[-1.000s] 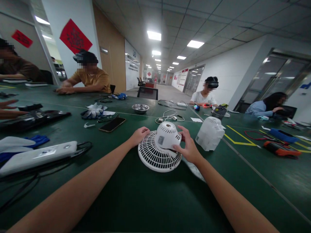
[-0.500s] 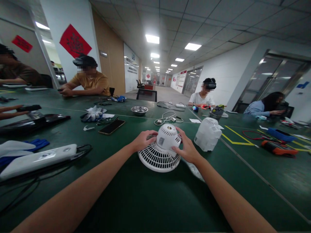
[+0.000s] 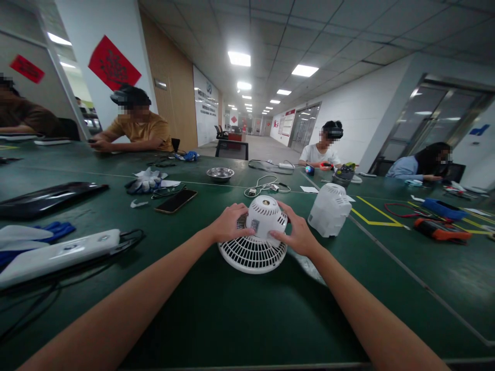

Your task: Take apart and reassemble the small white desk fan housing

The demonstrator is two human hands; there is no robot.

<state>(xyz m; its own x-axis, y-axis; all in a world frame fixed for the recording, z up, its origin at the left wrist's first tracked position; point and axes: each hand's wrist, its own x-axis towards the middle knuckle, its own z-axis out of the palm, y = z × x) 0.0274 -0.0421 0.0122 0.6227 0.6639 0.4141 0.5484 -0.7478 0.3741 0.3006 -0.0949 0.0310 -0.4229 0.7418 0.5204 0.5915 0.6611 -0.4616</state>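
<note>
So the white vented housing [image 3: 263,219] is being gripped from both sides, left hand [image 3: 232,224] and right hand [image 3: 297,232] curled around it with thumbs across the front. A small label can be seen by the left thumb. The housing is perched on top of a round white fan grille [image 3: 253,263], which is laid flat on the green bench [image 3: 247,319], right in front of the wearer. How hard it's being squeezed can't be told from here.

A frosted white plastic piece [image 3: 330,211] is parked upright just right of the right hand, and some pale crumpled stuff [image 3: 311,268] is half hidden by the right forearm. Behind the housing, a white cable [image 3: 266,184] has been left in loose loops, with a shiny metal bowl [image 3: 220,174] set beyond. Off to the left, a phone [image 3: 176,200] is laid flat near some gloves [image 3: 145,181].
</note>
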